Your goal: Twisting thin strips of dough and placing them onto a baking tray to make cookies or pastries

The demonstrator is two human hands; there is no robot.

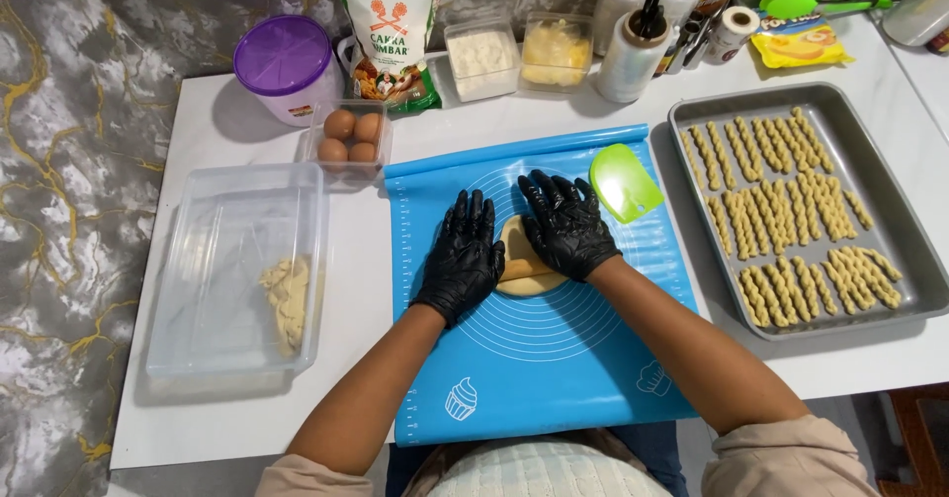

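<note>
Now my black-gloved left hand and right hand press flat, fingers spread, gripping nothing, on the pale tan dough lump at centre frame, on the blue silicone mat.

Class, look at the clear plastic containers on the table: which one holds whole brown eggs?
The small clear tub just left of the blue mat's top corner. It holds four brown eggs; the large tub has dough, the two behind hold pale ingredients.

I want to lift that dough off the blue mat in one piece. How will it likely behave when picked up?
The dough looks soft: it lies flattened under the left hand and right hand, so it would probably sag or bend. The twisted sticks on the tray hold their shape, so it may not be very sticky.
</note>
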